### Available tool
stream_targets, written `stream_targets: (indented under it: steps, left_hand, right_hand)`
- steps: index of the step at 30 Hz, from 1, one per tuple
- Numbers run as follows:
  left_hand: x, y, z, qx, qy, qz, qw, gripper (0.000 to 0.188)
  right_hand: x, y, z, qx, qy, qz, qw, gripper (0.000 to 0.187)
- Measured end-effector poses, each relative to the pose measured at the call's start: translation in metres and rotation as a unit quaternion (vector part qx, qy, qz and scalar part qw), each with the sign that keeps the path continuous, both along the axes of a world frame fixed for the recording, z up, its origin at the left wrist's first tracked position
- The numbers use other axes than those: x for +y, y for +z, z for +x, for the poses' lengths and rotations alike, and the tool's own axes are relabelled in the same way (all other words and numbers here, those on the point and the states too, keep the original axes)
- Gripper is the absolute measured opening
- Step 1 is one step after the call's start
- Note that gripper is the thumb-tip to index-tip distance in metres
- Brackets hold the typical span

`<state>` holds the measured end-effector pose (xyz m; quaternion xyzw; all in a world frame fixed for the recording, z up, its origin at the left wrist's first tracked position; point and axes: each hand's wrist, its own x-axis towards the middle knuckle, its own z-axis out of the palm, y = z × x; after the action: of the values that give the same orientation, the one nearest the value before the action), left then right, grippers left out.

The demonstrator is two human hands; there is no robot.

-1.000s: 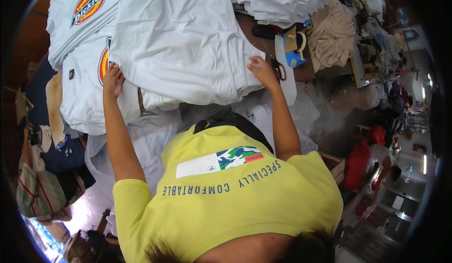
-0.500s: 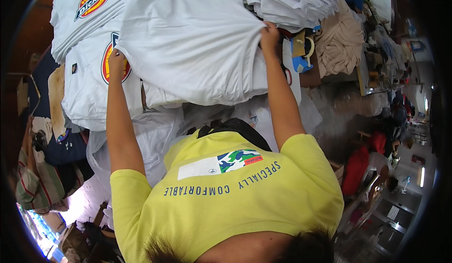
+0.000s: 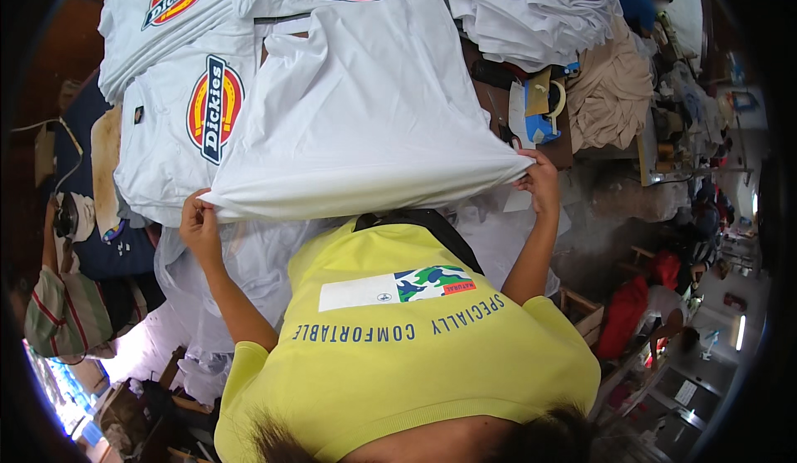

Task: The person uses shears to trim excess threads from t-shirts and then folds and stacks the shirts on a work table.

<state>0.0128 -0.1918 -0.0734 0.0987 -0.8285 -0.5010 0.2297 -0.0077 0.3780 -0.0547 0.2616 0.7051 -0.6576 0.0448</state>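
Note:
A white T-shirt (image 3: 357, 123) is stretched between my two hands over the table's near edge, its printed chest badge lying at the far end. My left hand (image 3: 200, 218) pinches the shirt's near left corner. On the other side, my right hand (image 3: 540, 182) grips the near right corner, fingers closed on the cloth. The near hem is pulled taut and hangs slightly toward my yellow shirt. Left of it lies a folded white T-shirt (image 3: 158, 152) with a red, yellow and dark badge; behind that is a stack of similar printed shirts (image 3: 133, 56).
Piled white garments (image 3: 531, 15) stand at the far right, beside a heap of beige cloth (image 3: 610, 90). A blue tape dispenser (image 3: 544, 127) sits near my right hand. Clear plastic bags (image 3: 249, 272) hang below the table edge. Other people work at both sides.
Both hands have drawn back toward me and spread wider, pulling the shirt's near end along. Its chest badge has come into sight at the far end.

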Motion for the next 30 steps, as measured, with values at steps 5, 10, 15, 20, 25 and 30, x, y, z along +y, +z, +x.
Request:
stream_targets:
  steps: [5, 10, 15, 20, 25, 30]
  left_hand:
    - [-0.004, 0.026, -0.058, -0.023, -0.055, -0.179, 0.982, 0.025]
    - [0.006, 0.165, -0.059, 0.286, 0.086, -0.202, 0.933, 0.032]
    - [-0.030, 0.123, -0.055, -0.041, -0.075, -0.203, 0.975, 0.044]
    - [-0.032, 0.131, 0.002, -0.033, -0.101, -0.031, 0.994, 0.030]
    - [-0.041, 0.123, 0.045, -0.128, -0.198, 0.006, 0.972, 0.021]
    - [-0.038, 0.134, 0.064, -0.101, -0.174, 0.028, 0.979, 0.015]
  right_hand:
    - [-0.015, 0.004, -0.060, 0.032, 0.099, 0.085, 0.991, 0.027]
    - [-0.026, 0.131, -0.062, 0.443, -0.169, 0.125, 0.872, 0.021]
    - [-0.008, 0.093, -0.060, 0.129, 0.140, 0.333, 0.923, 0.032]
    - [0.005, 0.082, -0.011, 0.116, 0.064, 0.078, 0.988, 0.024]
    - [0.017, 0.061, 0.034, 0.091, 0.066, 0.012, 0.994, 0.019]
    - [0.031, 0.068, 0.043, 0.186, 0.060, -0.073, 0.978, 0.019]
